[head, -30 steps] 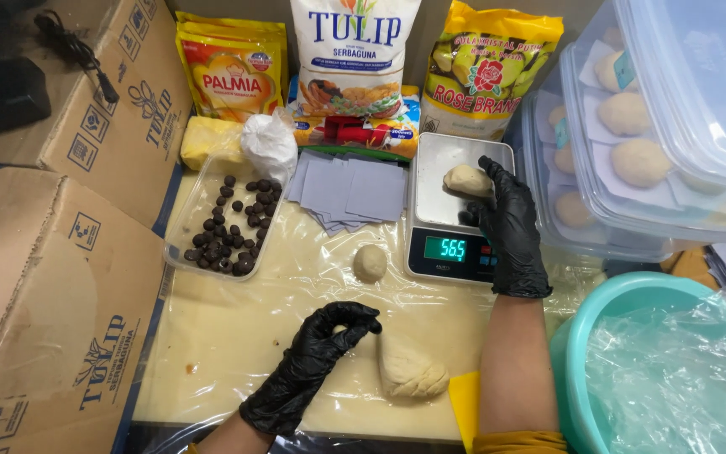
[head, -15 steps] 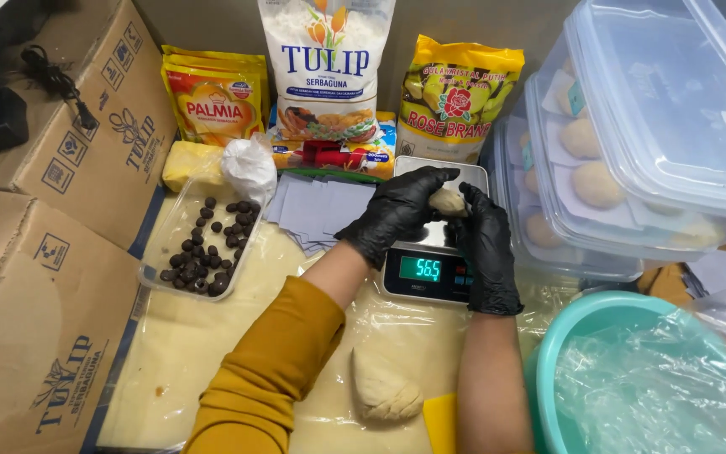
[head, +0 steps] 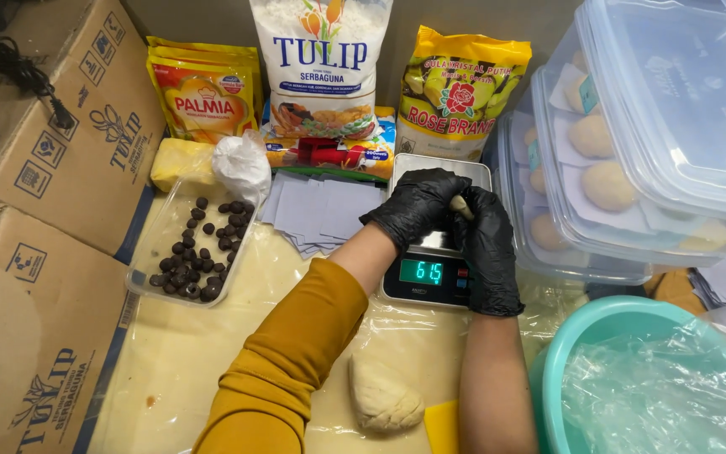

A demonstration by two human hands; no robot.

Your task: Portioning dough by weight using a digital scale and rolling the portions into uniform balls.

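Small dough piece, barely visible, pinched between both gloved hands directly above the digital scale. Left hand grasps it from the left, right hand from the right, both equally near. Larger dough lump lies apart, toward the person; tray of dark balls sits left.

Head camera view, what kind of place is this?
Probably a small home or cottage bakery bench. Both gloved hands, left hand and right hand, press dough on a digital scale, beside a flour bag and stacked tubs of dough balls.
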